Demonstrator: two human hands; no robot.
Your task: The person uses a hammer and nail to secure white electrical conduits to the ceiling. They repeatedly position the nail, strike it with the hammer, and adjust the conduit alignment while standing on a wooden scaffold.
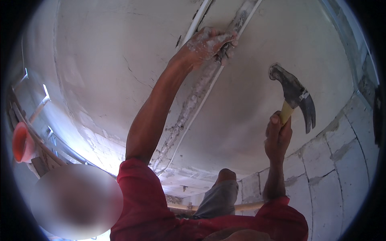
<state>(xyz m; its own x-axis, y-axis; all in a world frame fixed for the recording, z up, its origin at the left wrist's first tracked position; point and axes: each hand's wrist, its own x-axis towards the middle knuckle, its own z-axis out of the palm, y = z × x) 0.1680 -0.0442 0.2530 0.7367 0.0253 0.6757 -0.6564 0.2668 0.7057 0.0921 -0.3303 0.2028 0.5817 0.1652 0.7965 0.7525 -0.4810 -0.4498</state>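
Observation:
My right hand [278,136] is closed round the yellow handle of a claw hammer [295,90], raised beside the pale wall surface. The hammer's dark head is dusty, with its claw pointing down on the right. Whitish dust coats my left hand [209,45], which is closed and pressed at a rough groove [193,98] in that surface. A small dark part shows under its fingers, but what they hold is mostly hidden. Along the groove runs a thin white pipe [203,99]. The hammer head is apart from my left hand.
Another white pipe [196,23] lies above my left wrist. A block wall [321,176] with dark joints stands at the right. At the far left are an orange bucket-like container [23,142] and wooden poles. A bent knee in grey cloth [219,199] shows low in the middle.

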